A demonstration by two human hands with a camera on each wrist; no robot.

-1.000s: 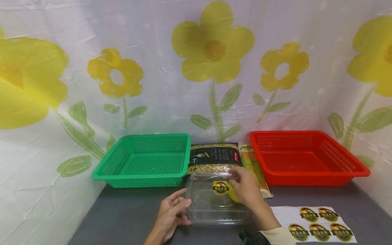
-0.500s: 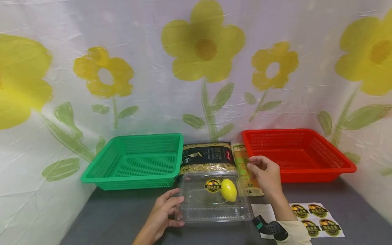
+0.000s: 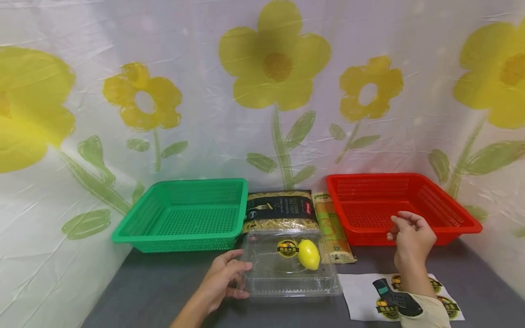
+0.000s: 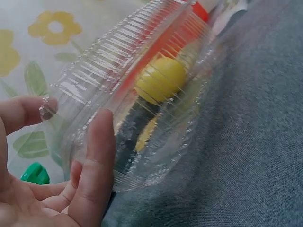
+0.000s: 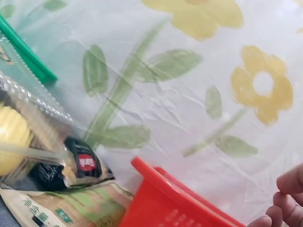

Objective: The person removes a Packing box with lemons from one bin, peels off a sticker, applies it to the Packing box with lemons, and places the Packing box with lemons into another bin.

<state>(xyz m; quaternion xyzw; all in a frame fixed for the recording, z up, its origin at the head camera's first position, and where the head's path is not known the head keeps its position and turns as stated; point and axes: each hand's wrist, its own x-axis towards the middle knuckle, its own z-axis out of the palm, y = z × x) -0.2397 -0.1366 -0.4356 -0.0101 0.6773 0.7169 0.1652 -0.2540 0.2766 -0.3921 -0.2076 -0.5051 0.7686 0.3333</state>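
Note:
A clear plastic clamshell container (image 3: 266, 278) stands closed in the middle of the table, with a yellow lemon (image 3: 309, 254) inside. On its lid is a round black-and-gold fruit sticker (image 3: 288, 248). My left hand (image 3: 223, 278) holds the container by its left side; in the left wrist view the index fingertip is at the ribbed edge and the thumb (image 4: 97, 156) lies along the near side. My right hand (image 3: 414, 239), fingers loosely curled and nothing visible in them, is raised in front of the red basket (image 3: 352, 234), above the white sticker sheet (image 3: 357, 296).
A green basket (image 3: 180, 241) stands at the back left. Between the baskets lie a black-labelled pasta bag (image 3: 283, 209) and a long orange-and-green noodle packet (image 3: 332, 228). Behind everything hangs a flower-printed curtain (image 3: 205, 150). Several stickers remain on the sheet, partly covered by my right forearm.
My right hand has left the sticker on the lid and moved right, past the noodle packet to the red basket's front, uncovering the lemon. The left hand stays at the container's left side.

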